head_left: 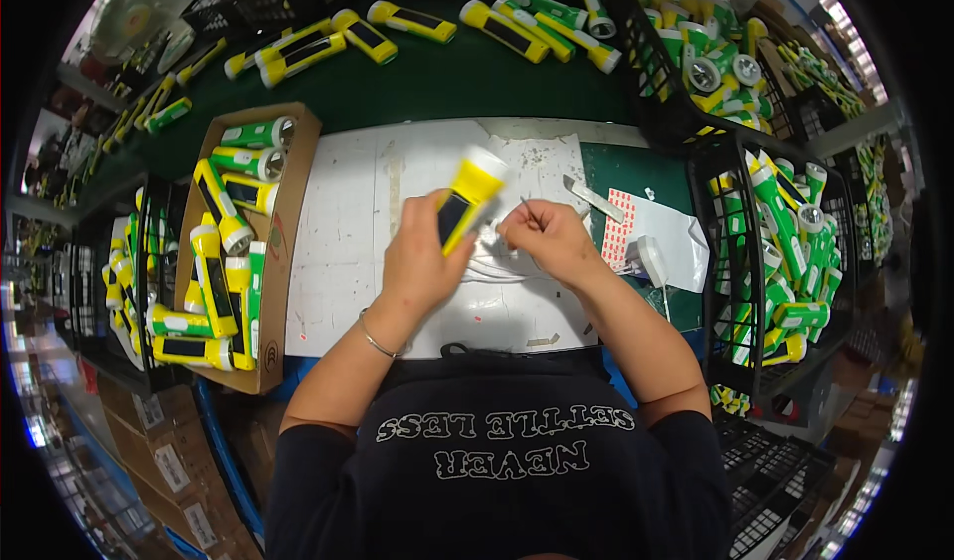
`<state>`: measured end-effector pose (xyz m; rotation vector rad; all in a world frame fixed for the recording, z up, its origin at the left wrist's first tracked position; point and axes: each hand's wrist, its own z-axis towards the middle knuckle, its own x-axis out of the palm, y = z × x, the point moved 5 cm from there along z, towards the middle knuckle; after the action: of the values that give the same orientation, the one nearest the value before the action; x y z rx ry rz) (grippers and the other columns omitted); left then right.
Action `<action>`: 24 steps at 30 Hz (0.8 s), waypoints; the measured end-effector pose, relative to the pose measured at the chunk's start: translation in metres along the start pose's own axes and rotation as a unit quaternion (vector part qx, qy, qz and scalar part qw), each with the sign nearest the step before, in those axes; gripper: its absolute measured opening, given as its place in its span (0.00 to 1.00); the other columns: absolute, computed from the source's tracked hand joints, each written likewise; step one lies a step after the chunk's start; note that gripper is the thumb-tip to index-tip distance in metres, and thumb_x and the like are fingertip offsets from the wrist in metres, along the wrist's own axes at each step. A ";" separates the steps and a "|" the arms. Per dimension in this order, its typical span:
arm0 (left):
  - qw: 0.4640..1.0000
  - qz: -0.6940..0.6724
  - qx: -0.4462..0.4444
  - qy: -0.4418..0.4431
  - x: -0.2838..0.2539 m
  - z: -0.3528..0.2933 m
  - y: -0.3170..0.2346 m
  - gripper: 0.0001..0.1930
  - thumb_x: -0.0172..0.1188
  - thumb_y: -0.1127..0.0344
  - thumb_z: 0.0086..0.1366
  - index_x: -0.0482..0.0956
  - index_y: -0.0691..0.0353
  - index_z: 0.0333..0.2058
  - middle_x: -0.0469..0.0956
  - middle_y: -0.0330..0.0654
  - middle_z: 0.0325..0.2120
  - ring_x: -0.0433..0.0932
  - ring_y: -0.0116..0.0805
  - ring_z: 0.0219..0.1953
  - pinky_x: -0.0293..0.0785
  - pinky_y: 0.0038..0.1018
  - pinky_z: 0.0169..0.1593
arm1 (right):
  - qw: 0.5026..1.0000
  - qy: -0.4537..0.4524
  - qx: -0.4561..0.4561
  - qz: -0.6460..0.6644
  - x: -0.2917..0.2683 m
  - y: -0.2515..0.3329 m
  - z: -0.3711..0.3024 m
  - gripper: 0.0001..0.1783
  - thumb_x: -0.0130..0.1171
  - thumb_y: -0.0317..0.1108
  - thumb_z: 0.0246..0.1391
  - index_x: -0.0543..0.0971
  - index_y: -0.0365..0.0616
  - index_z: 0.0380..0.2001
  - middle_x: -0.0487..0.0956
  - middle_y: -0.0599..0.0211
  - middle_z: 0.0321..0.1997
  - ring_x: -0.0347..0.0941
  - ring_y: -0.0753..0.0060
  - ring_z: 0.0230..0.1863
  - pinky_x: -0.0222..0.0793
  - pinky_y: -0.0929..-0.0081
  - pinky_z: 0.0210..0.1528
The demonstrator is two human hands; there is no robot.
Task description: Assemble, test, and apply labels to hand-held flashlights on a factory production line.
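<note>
My left hand [415, 254] is wrapped round a yellow flashlight [471, 190], tilted with its white head up and to the right. A black panel lies along the flashlight's side, and its head is smeared by motion. Just right of it, my right hand [553, 242] pinches something thin and dark, too small to make out. Below both hands, a white cord [500, 268] lies in loops on the white work surface [343, 212]. To the right of my right hand are a box cutter [593, 199], a sheet of red-and-white stickers [617, 224] and a white plug-like block [652, 260].
An open cardboard box [310, 128] of yellow and green flashlights stands at left. Black crates [737, 252] full of flashlights flank the right side, with another crate [651, 58] at the far right. More flashlights [412, 21] lie across the dark green belt [417, 81] beyond.
</note>
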<state>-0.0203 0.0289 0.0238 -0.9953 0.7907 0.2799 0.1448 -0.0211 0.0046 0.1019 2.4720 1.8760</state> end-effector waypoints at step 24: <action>0.945 -0.289 -0.064 0.136 0.042 0.107 0.040 0.26 0.59 0.59 0.57 0.66 0.62 0.53 0.64 0.49 0.51 0.64 0.40 0.53 0.60 0.32 0.57 | 0.607 -0.495 0.319 -0.533 -0.310 0.046 -0.289 0.35 0.53 0.63 0.42 0.79 0.34 0.22 0.77 0.46 0.25 0.75 0.48 0.32 0.68 0.57 0.34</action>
<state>0.0366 0.1340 0.0006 -1.3593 0.6957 -0.3246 0.4352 -0.3096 0.1233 -0.2198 1.5145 0.1932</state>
